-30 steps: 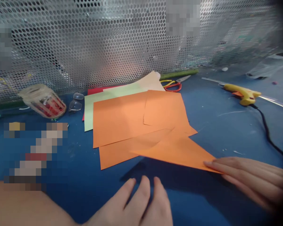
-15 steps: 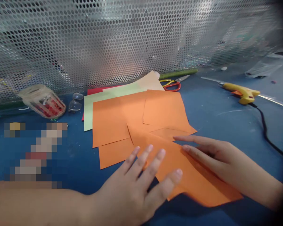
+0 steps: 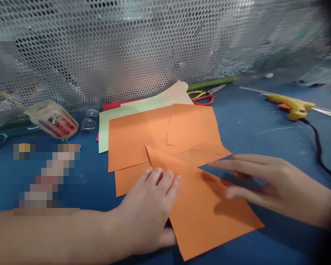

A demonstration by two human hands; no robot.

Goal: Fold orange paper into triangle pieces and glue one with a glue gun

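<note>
A loose sheet of orange paper [image 3: 209,209] lies at an angle closest to me, its far corner over other orange sheets [image 3: 135,136]. My left hand [image 3: 151,206] has its fingers curled over this sheet's left edge, with the thumb at the edge below. Above the sheet's right side, my right hand [image 3: 262,184] hovers with fingers apart, holding nothing and casting a shadow on the paper. A smaller orange piece [image 3: 193,125] rests on the back right of the pile. Pale green paper [image 3: 103,134] and red paper [image 3: 110,106] stick out underneath.
Scissors [image 3: 202,98] with red and yellow handles lie behind the pile. To the right is a yellow glue gun [image 3: 295,105] with a black cord. A clear jar [image 3: 53,119] with red bits lies at left, beside glasses [image 3: 88,123]. A perforated metal screen [image 3: 154,48] stands behind.
My left hand has moved down onto the orange sheet's left edge, and its spread fingers have curled. My right hand has come off the sheet, which now lies flatter and turned.
</note>
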